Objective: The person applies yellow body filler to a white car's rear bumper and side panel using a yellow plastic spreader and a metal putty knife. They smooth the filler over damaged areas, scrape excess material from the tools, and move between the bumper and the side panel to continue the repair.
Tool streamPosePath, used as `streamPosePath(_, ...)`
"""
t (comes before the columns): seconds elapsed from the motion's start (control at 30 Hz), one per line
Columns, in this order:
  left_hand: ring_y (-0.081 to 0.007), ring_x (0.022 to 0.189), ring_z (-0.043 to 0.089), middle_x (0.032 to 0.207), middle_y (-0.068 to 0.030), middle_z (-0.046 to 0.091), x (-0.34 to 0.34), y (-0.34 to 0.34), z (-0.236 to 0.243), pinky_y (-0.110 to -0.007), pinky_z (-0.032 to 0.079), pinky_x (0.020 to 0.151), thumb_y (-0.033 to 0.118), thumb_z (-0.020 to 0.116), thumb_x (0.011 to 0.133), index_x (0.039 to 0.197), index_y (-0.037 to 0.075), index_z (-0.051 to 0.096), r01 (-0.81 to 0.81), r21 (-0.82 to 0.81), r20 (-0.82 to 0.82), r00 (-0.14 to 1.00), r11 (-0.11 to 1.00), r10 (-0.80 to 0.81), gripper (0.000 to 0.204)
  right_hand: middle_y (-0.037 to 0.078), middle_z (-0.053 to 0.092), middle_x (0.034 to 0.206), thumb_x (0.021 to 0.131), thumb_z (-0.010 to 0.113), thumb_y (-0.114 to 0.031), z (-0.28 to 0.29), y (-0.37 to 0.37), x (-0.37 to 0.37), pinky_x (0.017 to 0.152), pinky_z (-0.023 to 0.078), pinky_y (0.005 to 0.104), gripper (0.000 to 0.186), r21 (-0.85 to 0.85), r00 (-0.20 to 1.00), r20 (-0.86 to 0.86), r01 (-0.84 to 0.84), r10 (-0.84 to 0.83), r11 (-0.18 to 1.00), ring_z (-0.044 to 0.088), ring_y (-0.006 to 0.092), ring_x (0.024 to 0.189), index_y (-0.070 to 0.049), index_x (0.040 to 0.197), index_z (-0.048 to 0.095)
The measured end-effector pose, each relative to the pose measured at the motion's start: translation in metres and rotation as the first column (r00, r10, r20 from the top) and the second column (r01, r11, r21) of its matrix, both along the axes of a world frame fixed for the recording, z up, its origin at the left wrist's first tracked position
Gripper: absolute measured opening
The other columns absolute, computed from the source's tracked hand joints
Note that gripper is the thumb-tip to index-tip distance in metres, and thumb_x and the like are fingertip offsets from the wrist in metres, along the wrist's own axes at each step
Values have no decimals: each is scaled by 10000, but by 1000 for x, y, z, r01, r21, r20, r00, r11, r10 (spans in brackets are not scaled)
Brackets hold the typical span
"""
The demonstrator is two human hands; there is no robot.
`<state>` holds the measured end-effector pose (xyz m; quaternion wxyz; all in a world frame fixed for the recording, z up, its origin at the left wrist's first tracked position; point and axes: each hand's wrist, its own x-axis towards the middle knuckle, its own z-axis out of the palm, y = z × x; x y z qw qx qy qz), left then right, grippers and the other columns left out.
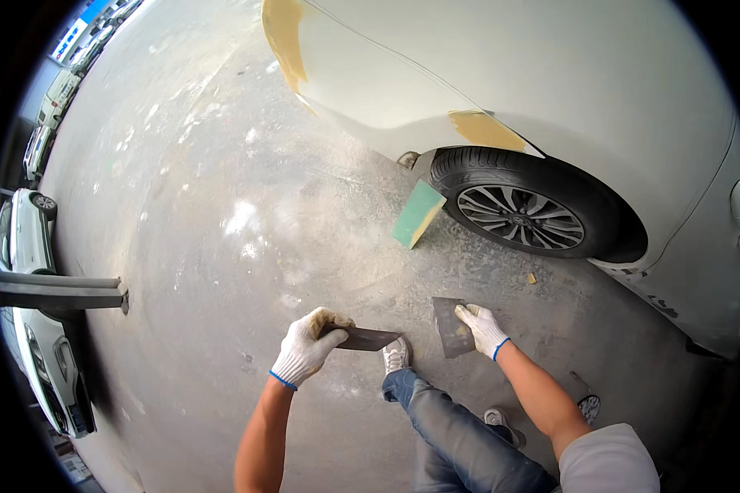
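My left hand (311, 343), in a white knit glove with a blue cuff, is closed round a dark, flat putty spreader (363, 338) seen nearly edge-on. A second dark spreader (450, 329) is pinched by its edge in my right hand (480, 326), gloved the same way; its broad face shows. The two tools are apart, held above the floor in front of my legs. Ahead stands a pale car (534, 74) with yellowish filler on its bumper corner (284, 37) and above the wheel arch (487, 130). Neither hand touches the car.
A green block with a yellowish side (418, 212) stands on the floor beside the car's wheel (522, 215). A small yellow scrap (532, 278) lies nearby. At left are a grey post (62, 291) and a white car (31, 234). My shoe (395, 355) is below the tools.
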<state>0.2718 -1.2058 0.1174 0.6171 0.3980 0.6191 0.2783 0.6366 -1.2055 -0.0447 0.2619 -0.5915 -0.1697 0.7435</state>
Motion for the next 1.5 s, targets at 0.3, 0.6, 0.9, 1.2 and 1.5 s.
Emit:
streamPosePath(0.3,-141,794,655,835,-83,718,-56,169,-62,-281,524,766,14,512,756,883,-26,673,273,19,-216,941,962,-262,208,-8,602,750,947,663,-347,-152,107,-45,621,452,287,342,350,818,571,-174,-62,920,542,90,732,-37,804,639)
streamPosePath(0.6,-224,900,729,916,-108,757,-39,284,-210,-325,541,827,380,551,940,1283,66,616,672,165,-373,720,722,-585,469,24,595,838,976,642,-202,-303,206,-79,701,451,261,221,547,853,337,166,-397,820,513,86,740,-13,864,620)
streamPosePath(0.9,-300,1066,666,1231,-95,686,-34,315,-263,-383,521,937,315,671,824,1377,120,524,701,402,-584,692,589,-425,604,109,578,731,920,700,-257,-273,221,-147,633,413,333,360,619,727,573,-83,-378,781,533,134,705,35,741,588)
streamPosePath(1.2,-332,866,697,951,-158,723,-35,296,-287,-415,538,778,350,649,875,1129,111,712,964,121,-829,229,237,-511,355,97,618,1172,859,702,-304,-227,198,-172,835,520,405,291,519,477,852,-712,-215,474,655,309,953,-17,906,710)
streamPosePath(1.5,-340,804,694,881,-166,715,-51,272,-334,-390,540,722,300,630,888,1033,92,743,935,155,-802,308,320,-511,278,23,652,949,962,670,-311,-298,92,-149,745,532,238,286,363,576,-98,780,-812,509,642,114,822,-34,1034,668)
